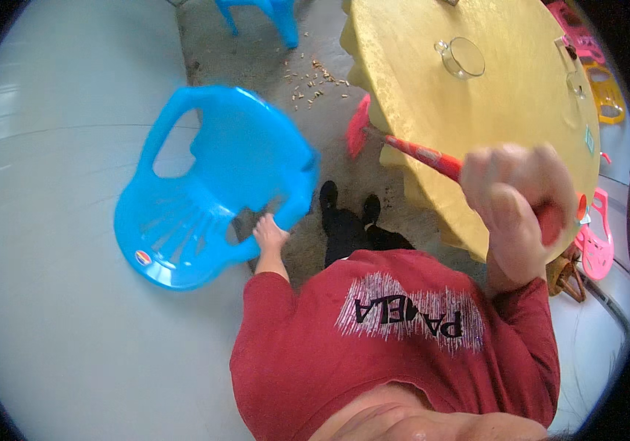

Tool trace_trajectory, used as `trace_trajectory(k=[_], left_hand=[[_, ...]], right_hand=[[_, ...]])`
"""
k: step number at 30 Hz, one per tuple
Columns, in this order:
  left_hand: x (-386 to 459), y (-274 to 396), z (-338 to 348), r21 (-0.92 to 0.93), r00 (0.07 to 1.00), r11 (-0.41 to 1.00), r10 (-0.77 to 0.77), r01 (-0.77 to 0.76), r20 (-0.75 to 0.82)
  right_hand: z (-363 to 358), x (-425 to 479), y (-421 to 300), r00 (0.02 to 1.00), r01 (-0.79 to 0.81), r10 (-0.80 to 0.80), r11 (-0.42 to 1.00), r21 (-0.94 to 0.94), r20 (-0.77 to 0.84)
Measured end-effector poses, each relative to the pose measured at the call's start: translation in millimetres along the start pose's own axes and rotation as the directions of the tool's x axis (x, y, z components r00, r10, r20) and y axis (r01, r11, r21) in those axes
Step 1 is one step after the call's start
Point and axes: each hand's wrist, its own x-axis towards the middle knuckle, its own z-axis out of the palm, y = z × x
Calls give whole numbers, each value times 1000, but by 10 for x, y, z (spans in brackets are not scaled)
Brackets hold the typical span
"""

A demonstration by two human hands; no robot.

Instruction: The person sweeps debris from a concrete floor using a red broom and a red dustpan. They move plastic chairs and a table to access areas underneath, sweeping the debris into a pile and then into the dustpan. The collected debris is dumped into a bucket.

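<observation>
My left hand point(270, 234) grips the armrest of a blue plastic armchair point(243, 132), which stands against the pale wall on my left. Raised in front of me at the right, my right hand point(519, 204) is closed around the red handle of a broom point(425, 156). The broom's pink bristles point(358, 127) hang low beside the table's edge, partly hidden by the tablecloth. Small litter point(317, 82), apparently cigarette butts, lies scattered on the grey floor beyond the bristles.
A round table with a yellow cloth point(519, 116) takes up the right side. A clear glass cup point(464, 58) stands on it. Another blue plastic seat point(270, 16) is ahead. Pink point(596, 242) and yellow point(604, 93) plastic chairs stand beyond the table.
</observation>
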Motion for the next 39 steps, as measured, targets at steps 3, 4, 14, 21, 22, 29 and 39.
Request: trace_trajectory(k=[3, 4, 14, 21, 22, 29, 39], left_hand=[[-681, -51, 416, -71, 999, 997, -21, 17, -50], [-916, -27, 597, -92, 999, 996, -19, 14, -49], [-1333, 79, 773, -373, 939, 928, 107, 24, 327], [645, 1969, -1915, -255, 437, 510, 275, -821, -857], [1001, 1933, -2020, -317, 487, 506, 248, -802, -837], [2693, 929, -2149, -452, 658, 722, 7, -524, -753], [3256, 1350, -2325, -523, 759, 579, 299, -626, -578]], right_hand=[[-74, 51, -40, 991, 25, -6, 988, -149, 130], [-115, 47, -52, 988, 50, -21, 982, -181, 154], [-367, -52, -303, 961, 224, -251, 953, 206, 116], [104, 766, 268, 896, 255, -380, 862, 438, 227], [159, 945, 433, 912, 228, -358, 846, 483, 198], [785, 2084, 2011, 953, -93, -36, 911, 402, 300], [1201, 2797, 1558, 949, -268, 275, 961, -66, 157]])
